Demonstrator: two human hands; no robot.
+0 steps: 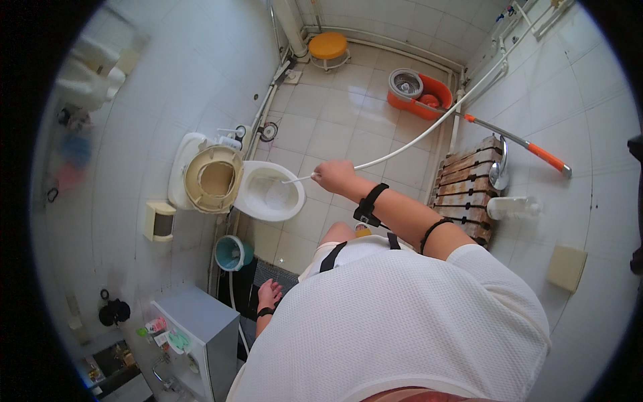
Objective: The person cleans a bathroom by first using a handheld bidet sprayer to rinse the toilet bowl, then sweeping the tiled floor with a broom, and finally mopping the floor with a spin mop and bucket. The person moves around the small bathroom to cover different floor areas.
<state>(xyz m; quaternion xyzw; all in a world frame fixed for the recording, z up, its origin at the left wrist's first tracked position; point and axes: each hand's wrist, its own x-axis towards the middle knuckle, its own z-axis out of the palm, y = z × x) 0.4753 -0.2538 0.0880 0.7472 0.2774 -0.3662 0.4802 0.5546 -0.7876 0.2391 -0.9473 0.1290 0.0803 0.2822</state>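
Observation:
My right hand (334,177) is closed around a white hose (402,151) near its end, just off the rim of a white toilet bowl (296,201). A thin stream of water runs from the hose end into the bowl. The yellowed toilet seat and lid (191,173) stand raised against the tank. The hose rises from my hand to pipes on the right wall. Low beside my body, my left hand (270,293) hangs with its fingers loosely apart and nothing in it, below a teal bucket (242,254).
An orange mop bucket (422,108) and a yellow-topped stool (328,46) stand at the far end. A mop handle (517,140) leans on the right wall near a radiator (467,191). A white washstand cabinet (201,316) stands lower left. A dark mat (271,274) lies near my left hand.

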